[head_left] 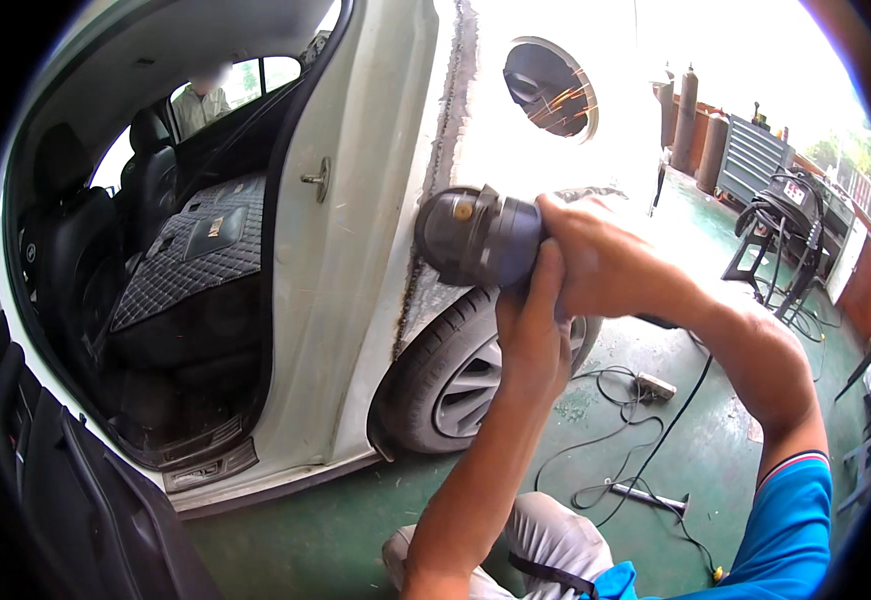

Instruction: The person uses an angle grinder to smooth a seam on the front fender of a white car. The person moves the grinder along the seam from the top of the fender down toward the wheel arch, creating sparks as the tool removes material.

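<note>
Both my hands grip a dark angle grinder (480,237), its head up against the rear quarter panel (496,147) of a white car. My left hand (535,310) holds it from below, and my right hand (605,250) wraps the body from the right. A rough, bare-metal weld seam (450,120) runs down the panel beside the door opening and passes behind the grinder head. Orange sparks (565,100) streak across the round opening above. The grinder's disc and its contact with the metal are hidden.
Below the grinder sits the rear tyre (420,385). On the left, the rear door (105,500) stands open. Cables (645,425), a power strip (655,387) and a metal bar (648,496) lie on the green floor. A welding machine (790,195), tool cabinet (752,155) and gas cylinders (685,115) stand behind.
</note>
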`<action>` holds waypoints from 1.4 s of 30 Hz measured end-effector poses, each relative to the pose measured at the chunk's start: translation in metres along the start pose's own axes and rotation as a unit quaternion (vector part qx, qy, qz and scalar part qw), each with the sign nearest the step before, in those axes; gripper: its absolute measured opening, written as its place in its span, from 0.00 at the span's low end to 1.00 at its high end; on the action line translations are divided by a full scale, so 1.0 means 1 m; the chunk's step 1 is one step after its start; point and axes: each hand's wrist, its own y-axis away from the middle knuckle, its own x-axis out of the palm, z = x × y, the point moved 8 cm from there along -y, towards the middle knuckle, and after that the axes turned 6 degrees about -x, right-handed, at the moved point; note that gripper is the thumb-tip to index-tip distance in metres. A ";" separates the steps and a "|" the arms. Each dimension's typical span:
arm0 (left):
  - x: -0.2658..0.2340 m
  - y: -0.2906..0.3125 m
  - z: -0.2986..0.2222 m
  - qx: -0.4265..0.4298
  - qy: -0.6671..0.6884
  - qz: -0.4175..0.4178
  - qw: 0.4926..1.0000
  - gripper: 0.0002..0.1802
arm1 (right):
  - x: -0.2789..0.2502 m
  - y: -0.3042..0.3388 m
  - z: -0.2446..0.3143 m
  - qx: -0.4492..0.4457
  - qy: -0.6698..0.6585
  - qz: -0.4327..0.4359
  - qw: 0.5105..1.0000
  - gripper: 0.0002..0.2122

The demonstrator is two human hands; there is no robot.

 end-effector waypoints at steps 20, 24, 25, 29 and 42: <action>-0.058 0.067 0.023 -0.014 -0.032 -0.067 0.997 0.34 | 0.069 0.044 0.020 0.050 -0.029 0.071 0.996 0.15; -0.054 0.061 0.017 -0.024 -0.041 -0.063 0.997 0.34 | 0.065 0.041 0.017 0.054 -0.031 0.054 0.997 0.16; -0.054 0.058 0.018 -0.022 -0.048 -0.062 0.997 0.34 | 0.064 0.041 0.014 0.053 -0.031 0.049 0.997 0.16; -0.057 0.052 0.019 -0.020 -0.059 -0.057 0.996 0.34 | 0.063 0.038 0.011 0.050 -0.045 0.044 0.997 0.17; -0.045 0.050 0.006 -0.011 -0.063 -0.065 0.996 0.36 | 0.059 0.033 0.011 0.047 -0.047 0.055 0.996 0.16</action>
